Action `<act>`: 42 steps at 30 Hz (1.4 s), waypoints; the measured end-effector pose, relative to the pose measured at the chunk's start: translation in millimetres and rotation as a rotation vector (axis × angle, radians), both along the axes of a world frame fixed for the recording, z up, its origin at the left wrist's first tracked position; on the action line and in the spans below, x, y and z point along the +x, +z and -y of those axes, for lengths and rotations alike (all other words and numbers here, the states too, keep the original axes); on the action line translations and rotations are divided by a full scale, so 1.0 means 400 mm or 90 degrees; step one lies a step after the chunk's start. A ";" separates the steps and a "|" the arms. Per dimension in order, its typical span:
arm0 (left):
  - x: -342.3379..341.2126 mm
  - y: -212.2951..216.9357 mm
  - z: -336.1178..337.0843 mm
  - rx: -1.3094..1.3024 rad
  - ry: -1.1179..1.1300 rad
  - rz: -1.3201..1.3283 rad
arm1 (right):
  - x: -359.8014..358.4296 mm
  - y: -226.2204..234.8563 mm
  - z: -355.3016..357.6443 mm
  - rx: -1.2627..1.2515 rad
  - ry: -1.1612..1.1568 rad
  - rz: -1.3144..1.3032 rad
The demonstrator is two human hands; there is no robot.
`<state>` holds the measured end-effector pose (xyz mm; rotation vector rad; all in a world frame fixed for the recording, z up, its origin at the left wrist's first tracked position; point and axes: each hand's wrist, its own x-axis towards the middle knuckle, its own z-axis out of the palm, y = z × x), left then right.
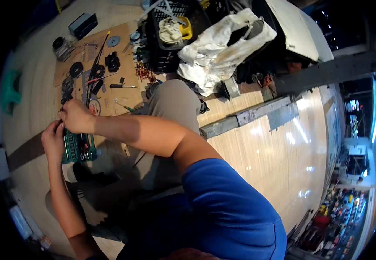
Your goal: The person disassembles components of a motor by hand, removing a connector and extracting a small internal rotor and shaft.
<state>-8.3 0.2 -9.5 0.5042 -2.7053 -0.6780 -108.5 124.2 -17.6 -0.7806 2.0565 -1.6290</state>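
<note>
Head view, left hand (53, 141) and right hand (76, 117) curled over green socket tray (79, 149), grips unclear.

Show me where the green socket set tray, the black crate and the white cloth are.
green socket set tray (80, 149), head view, on its right half beside the hands.
black crate (164, 58), head view, on its front wall.
white cloth (216, 52), head view, on the middle of its crumpled folds.

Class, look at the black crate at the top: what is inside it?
Inside the black crate lies a round cream-coloured part beside a yellow piece. Whatever lies deeper is hidden by them and the crate's walls.
</note>
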 end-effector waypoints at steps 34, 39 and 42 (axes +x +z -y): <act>0.019 -0.043 -0.062 0.510 0.002 0.222 | 0.030 -0.064 -0.119 0.044 0.049 -0.063; 0.002 -0.046 -0.070 0.212 -0.061 0.132 | 0.020 -0.097 -0.100 0.058 0.025 -0.034; 0.003 -0.056 -0.068 0.164 -0.063 0.126 | 0.022 -0.112 -0.089 0.030 0.002 -0.070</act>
